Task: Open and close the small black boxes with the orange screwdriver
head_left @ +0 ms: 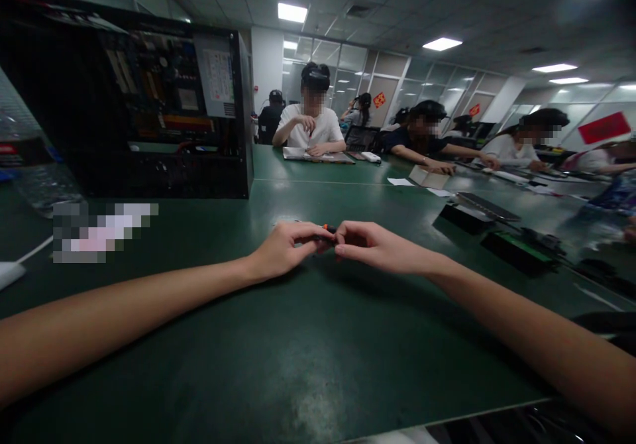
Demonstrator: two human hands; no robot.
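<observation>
Both my hands meet over the middle of the green table. My left hand and my right hand each pinch one end of a small dark object with an orange tip. It is too small to name. Fingers of both hands are curled closed around it. My forearms stretch in from the bottom left and bottom right corners.
An open black computer case stands on the table at the left, circuit boards showing. A clear plastic bottle sits far left. Dark components and a flat device lie at right. Several other people work at the far side.
</observation>
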